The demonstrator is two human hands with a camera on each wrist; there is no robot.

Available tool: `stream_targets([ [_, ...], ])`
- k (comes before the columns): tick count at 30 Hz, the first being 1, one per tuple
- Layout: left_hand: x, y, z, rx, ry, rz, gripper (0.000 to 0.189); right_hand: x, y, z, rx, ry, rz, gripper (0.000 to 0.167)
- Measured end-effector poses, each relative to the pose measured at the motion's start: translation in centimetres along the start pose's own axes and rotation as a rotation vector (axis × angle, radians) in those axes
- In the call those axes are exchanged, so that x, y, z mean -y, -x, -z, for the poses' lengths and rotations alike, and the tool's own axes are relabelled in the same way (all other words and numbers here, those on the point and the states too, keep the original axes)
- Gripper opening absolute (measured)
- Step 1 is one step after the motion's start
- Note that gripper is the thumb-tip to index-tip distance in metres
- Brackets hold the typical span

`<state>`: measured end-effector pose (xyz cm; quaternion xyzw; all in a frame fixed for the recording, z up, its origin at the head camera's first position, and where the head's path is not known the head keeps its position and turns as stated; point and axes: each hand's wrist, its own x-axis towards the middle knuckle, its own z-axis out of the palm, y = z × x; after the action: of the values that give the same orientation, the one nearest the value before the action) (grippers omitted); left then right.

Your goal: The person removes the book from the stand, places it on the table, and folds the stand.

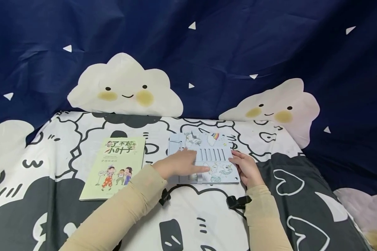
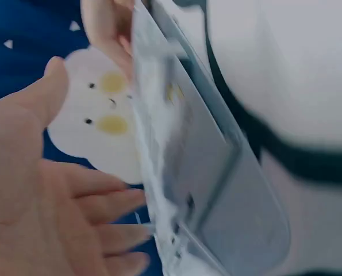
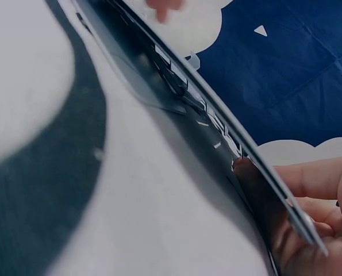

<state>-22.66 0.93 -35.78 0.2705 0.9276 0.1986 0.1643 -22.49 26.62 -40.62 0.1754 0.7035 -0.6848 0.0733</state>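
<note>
A pale blue folding book stand [image 1: 221, 161] with unicorn prints and a row of slots lies before me on the patterned cloth. My left hand [image 1: 183, 163] is over its left part, fingers and thumb spread. In the left wrist view those fingers [image 2: 110, 204] reach straight along the printed face. At the right edge, my right hand [image 1: 247, 169] grips the stand's panel, with thumb and fingers on opposite sides. The right wrist view has this panel [image 3: 225, 115] edge-on, raised at an angle above the part beneath it.
Left of the stand lies a light green book [image 1: 120, 165] with drawn figures on its cover. The black-and-white cloth [image 1: 204, 216] spreads under everything. Behind it hangs a dark blue curtain [image 1: 220, 52] with cloud faces.
</note>
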Motion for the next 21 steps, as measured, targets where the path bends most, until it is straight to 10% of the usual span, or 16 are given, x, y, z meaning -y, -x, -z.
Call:
stream_targets([
  [8, 2.5, -3.2, 0.9, -0.220, -0.016, 0.027, 0.094, -0.1, -0.1, 0.1, 0.019, -0.004, 0.005, 0.057],
  [21, 3.7, -7.1, 1.6, -0.238, 0.007, 0.159, 0.093, -0.3, 0.1, 0.4, 0.056, -0.041, 0.009, 0.057],
])
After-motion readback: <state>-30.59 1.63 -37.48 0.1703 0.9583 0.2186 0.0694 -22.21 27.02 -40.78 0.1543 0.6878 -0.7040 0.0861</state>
